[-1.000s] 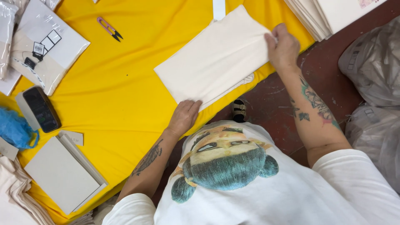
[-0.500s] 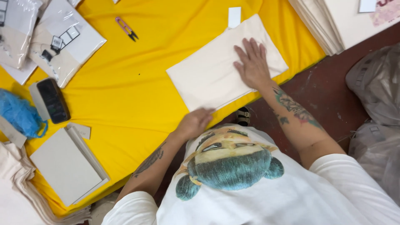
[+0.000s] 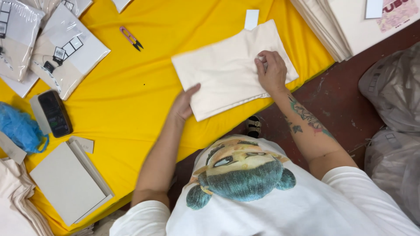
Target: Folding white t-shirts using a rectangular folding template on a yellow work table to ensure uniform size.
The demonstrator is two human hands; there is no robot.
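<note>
Having shifted inward, the right hand [image 3: 272,72] pinches the folded cream cloth [image 3: 227,70] near the counter [image 3: 131,87] edge; the left hand [image 3: 184,102], open, steadies its corner.

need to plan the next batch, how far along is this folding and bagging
Done, it seems: several clear bags with cloth inside lie at the far left. In hand: one folded cream cloth on the yellow table, left hand at its near edge, right hand on top, fingers curled. Left, likely: it is not bagged, and a stack of flat cream pieces lies far right.
</note>
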